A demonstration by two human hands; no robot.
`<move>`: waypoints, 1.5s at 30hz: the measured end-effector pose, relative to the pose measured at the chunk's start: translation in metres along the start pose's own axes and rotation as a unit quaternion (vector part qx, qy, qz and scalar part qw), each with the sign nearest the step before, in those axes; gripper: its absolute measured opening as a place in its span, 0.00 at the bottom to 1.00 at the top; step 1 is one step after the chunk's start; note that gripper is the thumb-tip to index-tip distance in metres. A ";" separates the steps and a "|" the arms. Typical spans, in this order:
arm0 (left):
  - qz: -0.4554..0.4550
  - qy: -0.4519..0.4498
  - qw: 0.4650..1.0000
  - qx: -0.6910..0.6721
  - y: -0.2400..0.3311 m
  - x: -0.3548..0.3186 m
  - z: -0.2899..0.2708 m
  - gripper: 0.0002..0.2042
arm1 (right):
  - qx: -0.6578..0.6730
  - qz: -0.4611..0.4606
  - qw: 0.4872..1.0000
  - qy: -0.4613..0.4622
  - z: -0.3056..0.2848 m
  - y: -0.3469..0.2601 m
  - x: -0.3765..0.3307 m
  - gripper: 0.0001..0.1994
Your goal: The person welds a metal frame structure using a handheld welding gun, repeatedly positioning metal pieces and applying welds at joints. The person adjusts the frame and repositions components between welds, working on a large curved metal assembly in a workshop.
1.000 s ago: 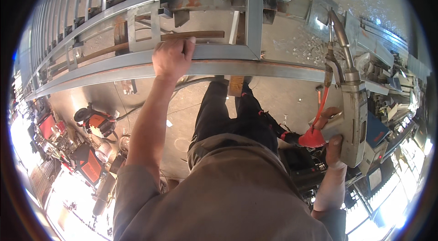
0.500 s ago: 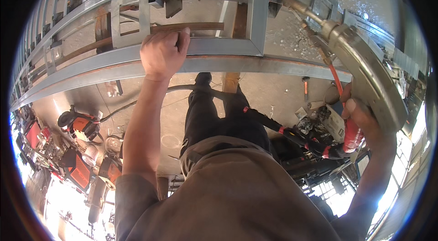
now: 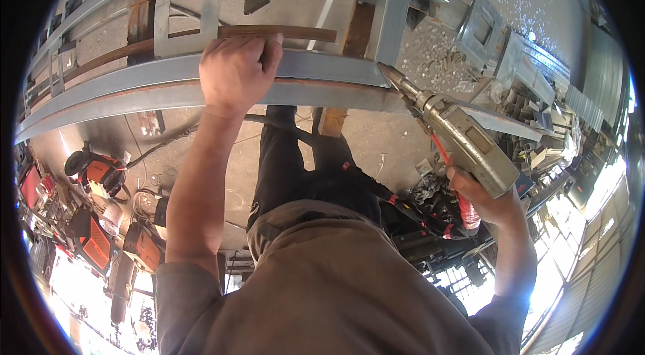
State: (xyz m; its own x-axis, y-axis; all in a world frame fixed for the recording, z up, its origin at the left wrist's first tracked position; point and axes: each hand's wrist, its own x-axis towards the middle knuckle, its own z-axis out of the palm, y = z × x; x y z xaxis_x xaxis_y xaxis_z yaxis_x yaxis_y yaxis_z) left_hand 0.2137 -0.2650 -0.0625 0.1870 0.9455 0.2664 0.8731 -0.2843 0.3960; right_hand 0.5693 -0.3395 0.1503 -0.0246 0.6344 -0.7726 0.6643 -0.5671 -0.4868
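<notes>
My left hand (image 3: 235, 76) is closed over the near rail of a galvanized steel tube frame (image 3: 322, 67), its thumb lying toward the right. Its curled fingertips are hidden behind the fist. My right hand (image 3: 480, 194) grips a welding gun (image 3: 470, 143) with a long metal body and narrow nozzle. That nozzle points up and left, its tip at the frame's near right corner; whether it touches the steel cannot be made out. A red-and-black sleeved cable (image 3: 396, 202) runs from the gun's handle across my legs.
Under the frame lies a support beam (image 3: 349, 95) with a rusty edge. A flat plate with a square cutout (image 3: 161, 19) stands within the frame. Metal offcuts (image 3: 480, 29) lie on the floor at the right. Orange-and-black machines (image 3: 101, 177) and clutter stand at the left.
My right hand has brought the welding gun left and closer to my body, its nozzle moving from beyond the frame's right upright to the near corner. My left hand keeps its hold on the rail.
</notes>
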 end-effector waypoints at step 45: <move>-0.006 -0.021 0.999 0.027 0.000 -0.002 0.002 0.19 | -0.033 -0.125 0.991 0.031 0.038 0.019 -0.011 0.38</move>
State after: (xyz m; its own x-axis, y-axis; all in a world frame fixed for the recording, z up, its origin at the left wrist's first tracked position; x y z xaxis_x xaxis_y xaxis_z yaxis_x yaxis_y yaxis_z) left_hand 0.2137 -0.2665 -0.0647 0.1942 0.9550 0.2241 0.8981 -0.2650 0.3510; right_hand 0.5538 -0.3774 0.1337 -0.1499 0.7832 -0.6035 0.6906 -0.3539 -0.6308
